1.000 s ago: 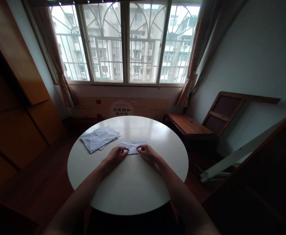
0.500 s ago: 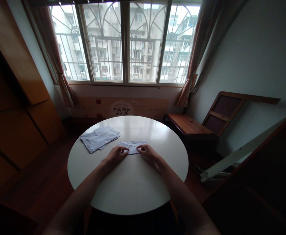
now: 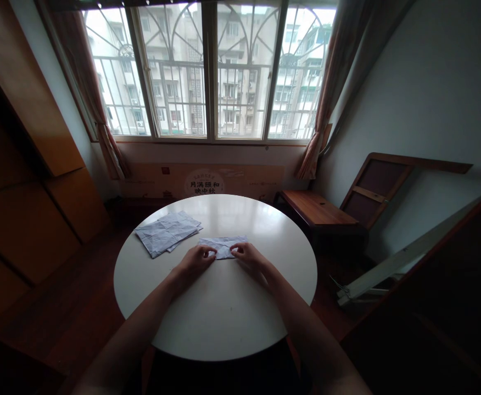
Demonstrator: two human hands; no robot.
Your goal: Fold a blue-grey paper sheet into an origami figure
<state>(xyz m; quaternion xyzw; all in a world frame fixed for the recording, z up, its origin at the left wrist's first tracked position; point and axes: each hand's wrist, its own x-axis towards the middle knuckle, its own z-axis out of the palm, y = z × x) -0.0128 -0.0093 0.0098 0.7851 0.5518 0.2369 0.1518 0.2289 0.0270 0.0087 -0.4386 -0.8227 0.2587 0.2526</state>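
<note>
A folded sheet of white paper (image 3: pixel 223 244) lies on the round white table (image 3: pixel 224 312) in front of me. My left hand (image 3: pixel 197 260) pinches the paper's near left edge, fingers curled. My right hand (image 3: pixel 246 255) pinches the near right edge in the same way. Both hands rest on the tabletop, a short gap apart, with the paper's middle showing between them.
A loose stack of creased white papers (image 3: pixel 166 232) lies on the table to the left. A low wooden bench (image 3: pixel 317 209) and a leaning wooden frame (image 3: pixel 382 189) stand to the right. A barred window (image 3: pixel 207 71) is behind, wooden cabinets (image 3: pixel 26 181) on the left.
</note>
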